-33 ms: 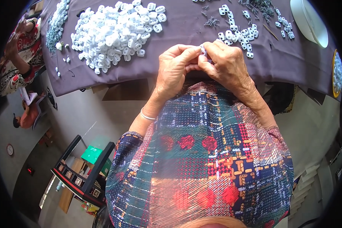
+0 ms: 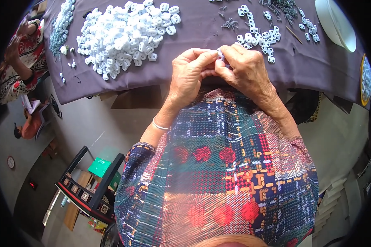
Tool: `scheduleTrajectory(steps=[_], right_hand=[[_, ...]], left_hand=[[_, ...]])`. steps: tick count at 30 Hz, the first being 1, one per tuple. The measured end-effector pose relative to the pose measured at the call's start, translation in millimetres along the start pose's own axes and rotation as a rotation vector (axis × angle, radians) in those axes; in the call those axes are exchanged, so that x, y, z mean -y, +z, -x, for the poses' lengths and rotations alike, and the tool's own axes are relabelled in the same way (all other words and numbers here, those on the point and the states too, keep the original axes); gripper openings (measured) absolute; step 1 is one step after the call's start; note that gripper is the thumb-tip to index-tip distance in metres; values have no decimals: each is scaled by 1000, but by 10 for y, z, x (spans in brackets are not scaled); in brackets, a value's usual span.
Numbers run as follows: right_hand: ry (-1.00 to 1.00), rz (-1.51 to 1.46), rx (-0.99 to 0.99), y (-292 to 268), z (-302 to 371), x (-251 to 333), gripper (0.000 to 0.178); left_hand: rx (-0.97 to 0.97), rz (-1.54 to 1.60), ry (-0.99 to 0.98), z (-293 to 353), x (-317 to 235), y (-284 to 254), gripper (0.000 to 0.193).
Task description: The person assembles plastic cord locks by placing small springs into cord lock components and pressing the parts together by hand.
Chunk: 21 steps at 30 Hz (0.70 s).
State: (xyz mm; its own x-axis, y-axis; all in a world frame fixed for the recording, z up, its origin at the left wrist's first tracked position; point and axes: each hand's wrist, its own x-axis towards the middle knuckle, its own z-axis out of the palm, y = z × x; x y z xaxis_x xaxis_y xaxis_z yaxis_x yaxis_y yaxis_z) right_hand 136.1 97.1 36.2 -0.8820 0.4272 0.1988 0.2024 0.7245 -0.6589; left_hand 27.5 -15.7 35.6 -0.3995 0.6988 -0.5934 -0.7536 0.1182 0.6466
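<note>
My left hand (image 2: pixel 190 73) and my right hand (image 2: pixel 248 69) meet at the table's near edge, fingertips pinched around one small white plastic cord lock (image 2: pixel 220 54). Only part of that piece shows between the thumbs and fingers. Just beyond my right hand lies a loose group of white two-holed cord locks (image 2: pixel 259 39). To the left of my left hand is a large heap of white plastic pieces (image 2: pixel 119 38) of a similar kind. Small dark springs (image 2: pixel 230 24) are scattered past the right hand, with a denser pile of springs (image 2: pixel 285 9) farther back.
A dark cloth (image 2: pixel 202 24) covers the table. At the right stand a white basin (image 2: pixel 336 24) and a yellow-rimmed basket (image 2: pixel 363 80) of white pieces. A thin stick (image 2: pixel 293 34) lies near the springs. Another person's arm (image 2: pixel 20 61) is at the far left, by another pile (image 2: pixel 62 33).
</note>
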Motion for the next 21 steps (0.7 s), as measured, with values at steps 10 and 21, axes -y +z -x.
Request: scheduleTrajectory(steps=[10,21], right_hand=[[-68,16,-4,88,-1,-67,12],[-87,-16,-58,170,47,-9,10]], left_hand=[[-35,-35,-3,-15,46,-27,8],[-110,-34,157,-3,129,31,11]])
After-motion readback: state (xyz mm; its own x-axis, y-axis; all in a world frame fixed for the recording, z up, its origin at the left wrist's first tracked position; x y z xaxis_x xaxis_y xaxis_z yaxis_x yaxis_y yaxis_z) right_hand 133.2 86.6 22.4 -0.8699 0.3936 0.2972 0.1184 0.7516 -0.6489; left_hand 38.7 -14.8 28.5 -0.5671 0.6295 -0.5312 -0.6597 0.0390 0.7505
